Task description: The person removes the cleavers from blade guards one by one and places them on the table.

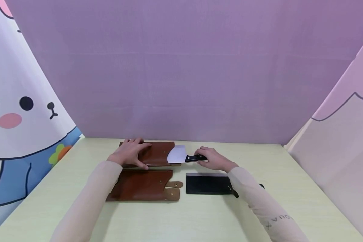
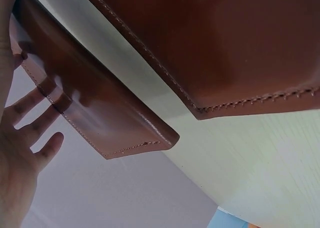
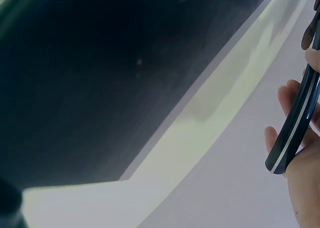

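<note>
A cleaver (image 1: 176, 155) lies partly inside the far brown leather sheath (image 1: 158, 152), its pale blade showing at the right-hand opening. My right hand (image 1: 211, 158) grips its black riveted handle (image 3: 295, 123), fingers and thumb on opposite sides. My left hand (image 1: 128, 153) spans the sheath's left part, thumb at the near edge and fingers over the far edge. In the left wrist view those fingers are spread along the stitched side. A second brown leather sheath (image 1: 142, 185) lies in front, with snap straps (image 1: 172, 193) at its right end.
A flat black piece (image 1: 207, 184) with a grey strip along its far edge lies right of the near sheath, partly under my right sleeve (image 1: 260, 201). A purple backdrop (image 1: 181, 84) rises behind the pale table (image 1: 199, 218). Printed cloth panels (image 1: 24, 134) stand at both sides.
</note>
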The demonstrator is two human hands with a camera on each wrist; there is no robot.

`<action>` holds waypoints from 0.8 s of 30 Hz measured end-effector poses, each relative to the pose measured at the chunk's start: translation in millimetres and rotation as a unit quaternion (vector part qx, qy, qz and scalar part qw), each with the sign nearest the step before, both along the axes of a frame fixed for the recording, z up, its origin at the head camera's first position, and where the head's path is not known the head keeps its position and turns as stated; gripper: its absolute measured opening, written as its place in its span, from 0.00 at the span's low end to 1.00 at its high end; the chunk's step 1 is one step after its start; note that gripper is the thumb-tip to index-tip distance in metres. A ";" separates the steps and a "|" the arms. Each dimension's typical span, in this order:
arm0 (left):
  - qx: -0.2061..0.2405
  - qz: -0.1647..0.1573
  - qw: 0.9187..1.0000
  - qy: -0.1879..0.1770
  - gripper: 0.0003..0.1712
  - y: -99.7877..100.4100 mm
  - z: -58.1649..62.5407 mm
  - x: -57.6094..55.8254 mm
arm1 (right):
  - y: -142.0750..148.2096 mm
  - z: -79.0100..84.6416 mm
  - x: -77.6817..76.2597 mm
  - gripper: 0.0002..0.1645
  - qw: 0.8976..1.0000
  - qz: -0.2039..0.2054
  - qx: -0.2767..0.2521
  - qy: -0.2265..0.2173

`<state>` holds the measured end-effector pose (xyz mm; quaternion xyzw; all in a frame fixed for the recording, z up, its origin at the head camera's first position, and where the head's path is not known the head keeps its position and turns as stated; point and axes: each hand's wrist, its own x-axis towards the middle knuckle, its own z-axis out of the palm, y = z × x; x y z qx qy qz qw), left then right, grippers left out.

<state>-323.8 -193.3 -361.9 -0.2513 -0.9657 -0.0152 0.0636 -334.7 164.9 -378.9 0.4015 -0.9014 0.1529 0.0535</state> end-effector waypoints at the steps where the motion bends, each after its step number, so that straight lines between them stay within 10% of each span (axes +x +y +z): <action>1: -0.001 0.001 1.000 0.000 0.57 0.0 0.4 0.1 | 0.3 0.4 0.2 0.13 1.000 0.001 -0.001 0.001; 24: 0.005 0.000 1.000 0.014 0.56 -1.0 -1.9 0.9 | 16.4 -1.5 -0.6 0.13 1.000 -0.001 -0.004 -0.004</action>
